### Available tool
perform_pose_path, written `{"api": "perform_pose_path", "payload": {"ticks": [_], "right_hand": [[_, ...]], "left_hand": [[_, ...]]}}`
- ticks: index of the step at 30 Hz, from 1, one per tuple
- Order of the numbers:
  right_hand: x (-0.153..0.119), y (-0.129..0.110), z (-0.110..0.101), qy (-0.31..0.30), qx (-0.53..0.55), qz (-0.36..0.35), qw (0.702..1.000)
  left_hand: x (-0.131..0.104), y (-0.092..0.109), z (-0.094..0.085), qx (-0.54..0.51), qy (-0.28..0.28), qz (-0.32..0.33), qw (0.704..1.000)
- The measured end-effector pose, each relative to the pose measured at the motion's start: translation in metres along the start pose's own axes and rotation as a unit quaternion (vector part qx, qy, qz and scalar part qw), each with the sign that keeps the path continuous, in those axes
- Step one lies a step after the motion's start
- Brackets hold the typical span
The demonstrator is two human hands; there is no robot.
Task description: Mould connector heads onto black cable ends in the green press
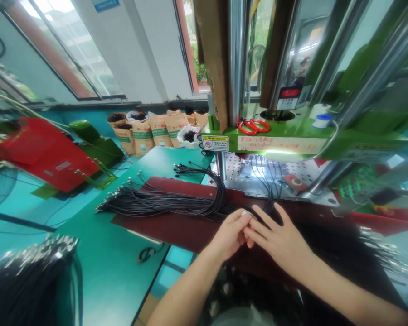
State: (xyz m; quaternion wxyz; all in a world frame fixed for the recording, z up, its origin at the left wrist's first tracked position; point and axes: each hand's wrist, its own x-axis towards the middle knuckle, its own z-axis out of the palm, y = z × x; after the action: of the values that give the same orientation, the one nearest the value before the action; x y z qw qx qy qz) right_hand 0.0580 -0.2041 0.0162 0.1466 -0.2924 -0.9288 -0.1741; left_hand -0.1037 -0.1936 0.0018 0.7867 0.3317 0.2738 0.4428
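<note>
My left hand (231, 233) is curled, its thumb and fingers pinching the fingers of my right hand (283, 242), whose other fingers fan out, loose and empty. Both are above the dark red board (190, 232), nearer its near edge than its left end.

Just beyond them lies the cable bundle (170, 202), smooth, black and rubbery, bending back in a hook near the board's far edge; its pale metal tips bristle past the left end, over the green table (115, 267). A darker cable pile (343, 249) covers the board's right part, and another cable heap (30, 280) fills the table's near left corner.

Ahead, thin cables (272, 176) run onto the press's perforated steel bed (233, 165), between polished round columns. Red-handled scissors (254, 127) rest on its glossy green crosspiece (357, 140). Beyond the table's far edge, creased paper sacks (159, 131) line a white-and-turquoise wall (149, 50) with slanting windows; left, a red cabinet (54, 156) stands on the turquoise floor (23, 190).
</note>
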Motion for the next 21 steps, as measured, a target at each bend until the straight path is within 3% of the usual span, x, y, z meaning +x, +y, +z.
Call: {"api": "perform_pose_path", "payload": {"ticks": [3,5,8,10,12,15,17,21], "right_hand": [[-0.008,0.001,-0.003,0.005,0.001,0.029,1.0],[-0.018,0.0,-0.006,0.011,0.014,0.056,0.998],[-0.045,-0.002,-0.006,0.062,0.067,0.113,0.989],[-0.068,-0.006,-0.002,0.133,0.114,0.17,0.97],[-0.09,-0.012,0.002,0.196,0.149,0.242,0.939],[-0.113,-0.021,0.006,0.227,0.178,0.346,0.893],[-0.12,-0.026,0.007,0.236,0.195,0.384,0.871],[-0.123,-0.029,0.009,0.254,0.225,0.407,0.848]], "left_hand": [[0.001,0.002,-0.001,0.021,0.012,0.018,1.0],[0.002,0.001,-0.003,0.079,0.077,0.068,0.992],[0.004,-0.004,-0.004,0.284,0.149,0.146,0.936],[0.008,-0.009,0.002,0.435,0.106,0.19,0.874],[0.017,-0.017,0.015,0.529,0.016,0.225,0.818],[0.042,-0.037,0.039,0.564,-0.103,0.241,0.783],[0.063,-0.053,0.052,0.592,-0.122,0.231,0.762],[0.103,-0.072,0.061,0.658,-0.099,0.199,0.72]]}}
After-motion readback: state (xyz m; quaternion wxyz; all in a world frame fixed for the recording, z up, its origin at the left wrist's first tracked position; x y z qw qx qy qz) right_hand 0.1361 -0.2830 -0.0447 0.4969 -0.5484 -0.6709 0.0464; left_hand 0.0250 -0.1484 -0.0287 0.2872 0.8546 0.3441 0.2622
